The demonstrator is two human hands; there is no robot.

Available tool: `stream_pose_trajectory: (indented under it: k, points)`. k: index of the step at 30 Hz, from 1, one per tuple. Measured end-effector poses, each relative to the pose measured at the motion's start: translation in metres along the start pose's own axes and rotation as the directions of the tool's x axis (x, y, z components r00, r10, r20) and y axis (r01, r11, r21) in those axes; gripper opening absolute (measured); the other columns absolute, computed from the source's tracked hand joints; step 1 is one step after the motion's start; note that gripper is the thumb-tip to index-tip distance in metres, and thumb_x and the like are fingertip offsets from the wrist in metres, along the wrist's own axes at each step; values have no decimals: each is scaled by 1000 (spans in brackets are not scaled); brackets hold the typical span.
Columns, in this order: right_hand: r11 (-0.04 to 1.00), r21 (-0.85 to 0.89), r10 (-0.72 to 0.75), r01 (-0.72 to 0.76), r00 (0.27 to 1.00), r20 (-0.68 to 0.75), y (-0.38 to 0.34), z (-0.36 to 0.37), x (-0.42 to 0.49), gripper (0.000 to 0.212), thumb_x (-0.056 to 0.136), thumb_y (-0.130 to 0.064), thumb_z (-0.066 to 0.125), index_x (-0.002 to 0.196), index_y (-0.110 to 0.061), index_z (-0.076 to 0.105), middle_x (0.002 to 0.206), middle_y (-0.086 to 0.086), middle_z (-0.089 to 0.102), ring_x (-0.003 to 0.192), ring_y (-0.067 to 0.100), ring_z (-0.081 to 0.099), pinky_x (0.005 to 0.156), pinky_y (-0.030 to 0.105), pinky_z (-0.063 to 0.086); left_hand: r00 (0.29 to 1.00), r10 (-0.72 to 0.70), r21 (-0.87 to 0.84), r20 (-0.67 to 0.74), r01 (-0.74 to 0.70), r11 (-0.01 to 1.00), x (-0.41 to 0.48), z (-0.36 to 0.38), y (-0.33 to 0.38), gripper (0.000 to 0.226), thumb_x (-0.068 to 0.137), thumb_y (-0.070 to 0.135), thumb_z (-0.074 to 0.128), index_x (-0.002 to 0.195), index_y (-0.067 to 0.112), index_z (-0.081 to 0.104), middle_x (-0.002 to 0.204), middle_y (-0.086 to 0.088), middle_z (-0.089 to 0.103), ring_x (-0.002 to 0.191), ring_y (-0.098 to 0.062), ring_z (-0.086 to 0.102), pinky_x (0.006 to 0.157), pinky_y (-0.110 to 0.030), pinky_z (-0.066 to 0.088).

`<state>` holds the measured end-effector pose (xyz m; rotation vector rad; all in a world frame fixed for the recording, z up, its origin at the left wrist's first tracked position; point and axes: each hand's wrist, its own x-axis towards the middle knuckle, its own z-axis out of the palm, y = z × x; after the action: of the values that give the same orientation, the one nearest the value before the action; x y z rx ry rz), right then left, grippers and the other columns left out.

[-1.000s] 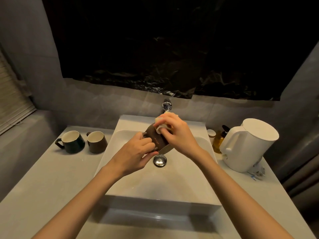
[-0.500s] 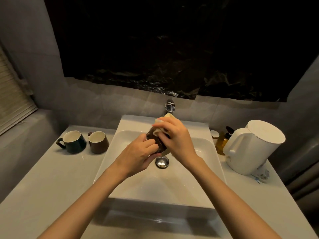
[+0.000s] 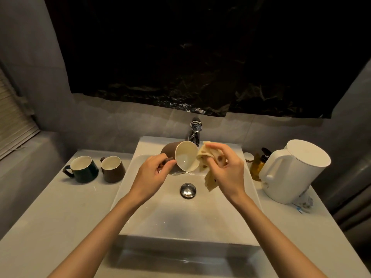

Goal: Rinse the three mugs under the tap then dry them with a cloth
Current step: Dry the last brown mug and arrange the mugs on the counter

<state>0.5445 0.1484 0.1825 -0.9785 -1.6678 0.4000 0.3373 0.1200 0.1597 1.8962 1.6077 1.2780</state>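
A brown mug (image 3: 185,156) with a cream inside lies tilted on its side above the white sink (image 3: 152,215), its mouth facing me. My left hand (image 3: 153,174) grips it by the handle side. To its right, my right hand (image 3: 225,167) holds a crumpled beige cloth (image 3: 208,171) just beside the mug's rim, apart from the inside. The chrome tap (image 3: 195,131) stands behind the mug; no water is seen running. On the counter to the left stand a dark green mug (image 3: 82,169) and a second brown mug (image 3: 112,169), both upright.
A white electric kettle (image 3: 295,171) stands on the counter right of the sink, with an amber pump bottle (image 3: 259,164) and a small jar (image 3: 249,157) behind it. The chrome drain plug (image 3: 188,190) sits mid-basin. A wall closes the counter's back edge.
The cloth has come off the mug. My left hand turned the mug so its mouth faces me, and my right hand drew the cloth away to the right.
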Motion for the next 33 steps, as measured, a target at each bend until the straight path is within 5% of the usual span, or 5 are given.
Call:
stream_pose_trajectory:
  k: [10,19,23,26,33]
  points:
    - [698,-406,-255,590,734,630,4,16,1,44,91,-21,39,130,-6,52,135,11,53,126,26,48,95,35,50,986,148,102,72,-155,983,8,-14,11,27,91,42,51,71,24,50,69,12,49,75,-10,43,60,-26,35]
    - [916,120,253,-382,784,566,-31,44,2,24,82,1,49,104,-7,52,92,14,58,75,11,50,66,25,43,987,161,158,27,-164,974,10,-6,6,31,89,50,43,73,23,50,70,15,48,76,-12,41,59,-27,34]
    - [942,-183,-77,283,710,700,-12,32,0,26,81,-3,49,106,-10,54,102,5,59,90,12,50,79,33,45,986,163,132,47,-168,977,10,-14,11,25,91,36,53,68,30,44,66,15,46,74,-9,40,60,-21,30]
    - [493,-339,-283,801,516,809,17,26,19,37,82,-4,47,114,-9,65,121,9,64,113,27,58,91,36,51,988,73,102,134,-87,991,10,-14,11,30,93,30,57,67,16,50,64,8,48,69,-9,41,60,-25,32]
    - [60,-142,-322,988,154,934,-5,14,58,19,70,-9,74,87,-17,74,83,1,72,72,16,68,68,27,53,909,-99,36,405,93,995,22,-28,17,33,95,36,51,79,9,62,76,-13,59,73,-25,53,70,-43,48]
